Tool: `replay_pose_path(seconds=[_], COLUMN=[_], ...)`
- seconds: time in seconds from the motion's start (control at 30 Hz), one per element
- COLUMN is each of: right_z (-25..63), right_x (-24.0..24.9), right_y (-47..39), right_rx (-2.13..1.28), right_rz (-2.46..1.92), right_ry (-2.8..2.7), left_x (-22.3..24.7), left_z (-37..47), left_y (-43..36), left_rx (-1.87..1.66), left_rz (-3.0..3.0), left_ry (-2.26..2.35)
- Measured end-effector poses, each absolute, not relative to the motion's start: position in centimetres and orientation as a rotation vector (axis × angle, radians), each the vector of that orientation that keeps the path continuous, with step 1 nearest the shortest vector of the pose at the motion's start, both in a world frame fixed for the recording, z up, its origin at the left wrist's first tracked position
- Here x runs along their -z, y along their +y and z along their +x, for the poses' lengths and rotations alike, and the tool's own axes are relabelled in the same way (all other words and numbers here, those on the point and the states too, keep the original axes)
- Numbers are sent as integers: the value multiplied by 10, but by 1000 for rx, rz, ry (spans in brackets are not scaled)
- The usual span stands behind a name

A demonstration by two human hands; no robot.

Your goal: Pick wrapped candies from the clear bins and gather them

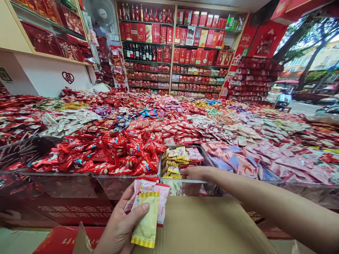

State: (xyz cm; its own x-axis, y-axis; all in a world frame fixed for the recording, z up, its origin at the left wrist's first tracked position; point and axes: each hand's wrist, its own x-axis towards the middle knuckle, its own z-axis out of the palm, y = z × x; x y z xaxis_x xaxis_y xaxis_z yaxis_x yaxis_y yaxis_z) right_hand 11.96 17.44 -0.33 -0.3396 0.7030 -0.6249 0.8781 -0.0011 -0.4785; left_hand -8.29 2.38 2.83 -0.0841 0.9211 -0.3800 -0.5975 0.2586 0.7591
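2 hands | left hand (119,229) grips sachets (148,208) | right hand (194,173) in bin (185,183)

A sweet shop with an open street front.
Wrapped candies (132,148) lie heaped by kind across a broad counter, the nearest in clear plastic bins (127,180). Wall shelves (172,46) behind carry red gift boxes (196,37) and a row of bottles (139,52). At right the shop opens onto a street (304,106) with trees and parked vehicles.
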Motion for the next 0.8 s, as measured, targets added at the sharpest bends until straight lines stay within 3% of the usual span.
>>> replay_pose_path(seconds=[0.13, 0.33, 0.43, 0.63, 0.8], right_z=[123, 117, 102, 75, 71], right_x=[-5, -36, -33, -8, -3], right_y=[175, 120, 73, 39, 45], right_rx=[1230, 1292, 1667, 1776, 2165], right_rz=[1578, 1843, 1691, 1693, 1682], right_ry=[2321, 3011, 3078, 3219, 3179], left_x=[-28, -24, -26, -26, -21], left_z=[-83, -84, -80, -64, -58], left_y=[21, 21, 21, 21, 28], left_rx=[-1346, -1348, -1338, -1315, -1274], left_rz=[430, 521, 585, 581, 458], left_ry=[968, 894, 872, 765, 751])
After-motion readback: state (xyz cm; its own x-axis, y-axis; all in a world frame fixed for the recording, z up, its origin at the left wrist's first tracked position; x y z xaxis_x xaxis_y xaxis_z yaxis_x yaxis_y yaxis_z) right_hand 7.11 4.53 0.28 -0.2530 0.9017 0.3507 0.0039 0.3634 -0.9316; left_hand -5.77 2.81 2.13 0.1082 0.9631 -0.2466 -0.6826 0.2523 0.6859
